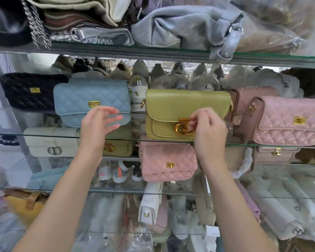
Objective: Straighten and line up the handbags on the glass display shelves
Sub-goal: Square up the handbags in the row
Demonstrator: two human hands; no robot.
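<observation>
At the middle glass shelf (44, 136), your right hand (207, 135) pinched the gold clasp (182, 127) of the olive-green handbag (180, 106), which stood upright at the shelf's front edge between the blue quilted handbag (91, 99) and the pink quilted handbag (289, 122). Your left hand (98, 126) hung released, fingers loosely spread, in front of the blue bag's lower corner and gripping nothing. The risk lay in that single grip. A tug on the clasp could have turned the lock and let the flap spring open, or tipped the green bag forward over the glass lip onto the bags below, since nothing steadied its far side. A sideways shove might also have knocked the mauve bag (253, 95) close to its right end out of line. The blue bag looked tilted, and a careless brush from the free hand could have skewed it further against the black quilted handbag (31, 91). Much stayed unclear: the left fingers were blurred, so whether they touched the blue bag could not be told. Your right hand covered part of the clasp and the green bag's lower right corner. The mauve bag showed only in part, and the goods at the back of the shelf were a muddle.
</observation>
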